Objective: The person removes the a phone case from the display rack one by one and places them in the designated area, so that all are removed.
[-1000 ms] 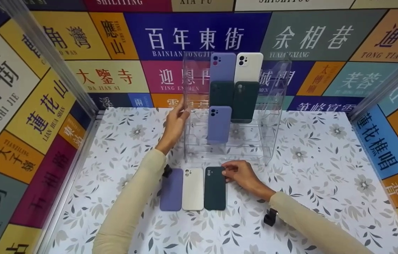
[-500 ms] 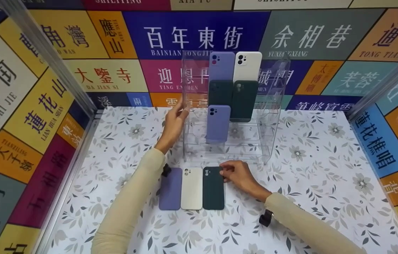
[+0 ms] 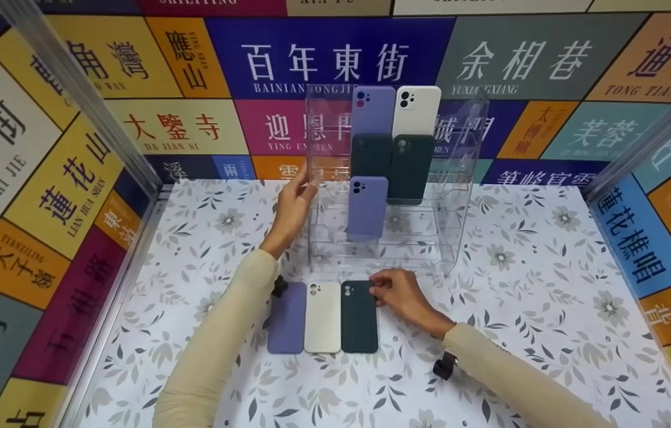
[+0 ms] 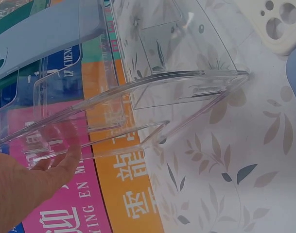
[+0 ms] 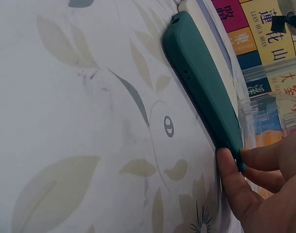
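On the table [image 3: 526, 297], the right hand [image 3: 408, 297] pinches a corner of the dark green case [image 3: 359, 321] beside the cream case [image 3: 322, 321], while the left hand [image 3: 291, 209] grips the clear stand [image 3: 457, 205], probably steadying it.

The clear tiered display stand [image 4: 162, 75] is smooth, glossy plastic with bright glints on its edges. The dark green rectangular phone case [image 3: 360, 318], cream rectangular phone case [image 3: 323, 321] and purple rectangular phone case [image 3: 287, 321] look like smooth, matt plastic. The beige sleeve [image 3: 216, 345] is matt cloth; the silver-grey slanting post [image 3: 66, 71] looks metallic.
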`<state>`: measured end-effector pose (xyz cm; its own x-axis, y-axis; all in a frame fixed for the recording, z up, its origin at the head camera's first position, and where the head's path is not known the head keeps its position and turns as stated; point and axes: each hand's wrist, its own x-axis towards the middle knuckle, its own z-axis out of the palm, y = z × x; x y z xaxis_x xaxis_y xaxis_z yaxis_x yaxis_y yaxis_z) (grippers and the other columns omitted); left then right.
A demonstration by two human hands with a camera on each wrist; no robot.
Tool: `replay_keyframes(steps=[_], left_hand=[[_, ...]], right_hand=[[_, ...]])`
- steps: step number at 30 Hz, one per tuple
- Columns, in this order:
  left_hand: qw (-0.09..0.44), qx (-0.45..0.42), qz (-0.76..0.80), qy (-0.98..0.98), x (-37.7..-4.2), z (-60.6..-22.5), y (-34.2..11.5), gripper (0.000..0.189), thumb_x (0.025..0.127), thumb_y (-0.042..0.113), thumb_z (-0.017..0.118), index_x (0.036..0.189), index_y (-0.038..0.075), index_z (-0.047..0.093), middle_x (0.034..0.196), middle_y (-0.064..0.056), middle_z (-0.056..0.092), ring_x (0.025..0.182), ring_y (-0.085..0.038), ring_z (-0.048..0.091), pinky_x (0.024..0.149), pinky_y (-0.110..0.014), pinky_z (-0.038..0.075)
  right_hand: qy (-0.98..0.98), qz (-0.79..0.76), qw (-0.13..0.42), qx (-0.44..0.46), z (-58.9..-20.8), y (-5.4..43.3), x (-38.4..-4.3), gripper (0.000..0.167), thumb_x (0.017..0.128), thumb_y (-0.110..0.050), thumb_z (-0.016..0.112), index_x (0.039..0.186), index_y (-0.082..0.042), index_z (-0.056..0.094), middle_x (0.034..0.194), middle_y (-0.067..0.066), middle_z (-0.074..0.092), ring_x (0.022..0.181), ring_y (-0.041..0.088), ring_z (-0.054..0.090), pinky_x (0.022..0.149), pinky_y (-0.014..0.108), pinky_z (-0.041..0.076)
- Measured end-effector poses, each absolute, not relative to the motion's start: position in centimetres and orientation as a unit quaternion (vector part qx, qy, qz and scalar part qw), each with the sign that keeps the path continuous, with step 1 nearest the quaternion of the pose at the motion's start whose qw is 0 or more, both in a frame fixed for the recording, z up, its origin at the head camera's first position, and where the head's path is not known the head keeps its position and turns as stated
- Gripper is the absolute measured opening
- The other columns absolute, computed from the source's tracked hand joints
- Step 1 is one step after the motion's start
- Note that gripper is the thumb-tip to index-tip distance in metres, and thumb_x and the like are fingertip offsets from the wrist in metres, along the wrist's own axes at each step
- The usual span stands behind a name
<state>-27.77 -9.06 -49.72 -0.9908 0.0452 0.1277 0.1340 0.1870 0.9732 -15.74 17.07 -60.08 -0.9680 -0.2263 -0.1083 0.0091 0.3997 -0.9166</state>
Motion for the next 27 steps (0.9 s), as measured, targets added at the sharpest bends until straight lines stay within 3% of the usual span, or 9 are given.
replay_keyframes(steps=[10, 27], left_hand=[[0.036, -0.056, -0.637, -0.768, -27.7, -49.7, -9.1, 0.062, 0.115, 0.024, 0.056, 0.174, 0.023, 0.035, 0.163, -0.012, 0.057, 0.137, -0.026, 0.063, 0.117, -0.044, 0.051], [0.038, -0.053, -0.634, -0.771, -27.8, -49.8, -9.0, 0.06, 0.116, 0.025, 0.056, 0.173, 0.024, 0.037, 0.162, -0.013, 0.058, 0.135, -0.028, 0.063, 0.118, -0.045, 0.05]], right_hand=[[0.837, -0.533, 0.108, -0.063, -59.6, 16.3, -15.6, 0.012, 0.096, 0.012, 0.074, 0.106, 0.009, 0.08, 0.083, 0.014, 0.076, 0.066, 0.021, 0.074, 0.061, 0.032, 0.065], [0.855, -0.512, 0.036, -0.079, -57.6, 19.3, -16.1, 0.016, 0.098, 0.003, 0.078, 0.113, 0.006, 0.081, 0.091, 0.012, 0.079, 0.074, 0.03, 0.078, 0.061, 0.023, 0.058]])
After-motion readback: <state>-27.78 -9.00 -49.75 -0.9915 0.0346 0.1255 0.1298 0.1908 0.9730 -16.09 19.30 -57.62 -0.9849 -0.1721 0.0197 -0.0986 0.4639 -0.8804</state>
